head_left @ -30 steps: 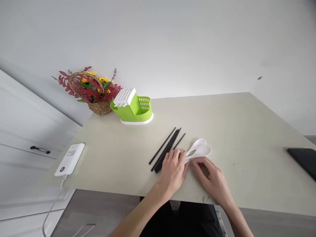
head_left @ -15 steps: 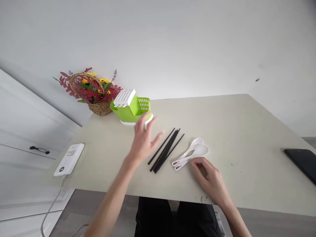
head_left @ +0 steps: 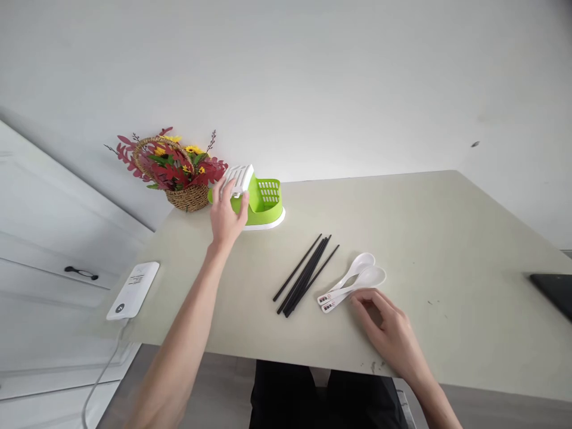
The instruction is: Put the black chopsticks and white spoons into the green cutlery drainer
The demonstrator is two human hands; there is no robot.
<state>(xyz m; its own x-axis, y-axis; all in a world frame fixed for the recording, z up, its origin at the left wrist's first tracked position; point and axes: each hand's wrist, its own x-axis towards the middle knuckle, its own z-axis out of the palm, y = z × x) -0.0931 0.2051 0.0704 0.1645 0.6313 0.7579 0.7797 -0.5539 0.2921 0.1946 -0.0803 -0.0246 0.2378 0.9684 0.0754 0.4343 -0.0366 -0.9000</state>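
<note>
Pale and wide, the desk bears white spoons beside the curled right hand, then black chopsticks; farther, the left hand's spread fingers partly hide the green caddy. Phone cut off.

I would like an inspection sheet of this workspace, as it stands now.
Surface: pale table; dark marks at the near edge and right of the right hand.
Job's things: black chopsticks, loosely bunched; two white spoons, overlapping; green holder with white top.
Clutter: flower basket beside the holder; white power bank; black flat device, partly out of view.
Hands: left hand at the white top, grip unclear; right hand beside the spoons.
Cables: white cable hangs below the power bank.
Surroundings: wall behind; white cabinet at left.
</note>
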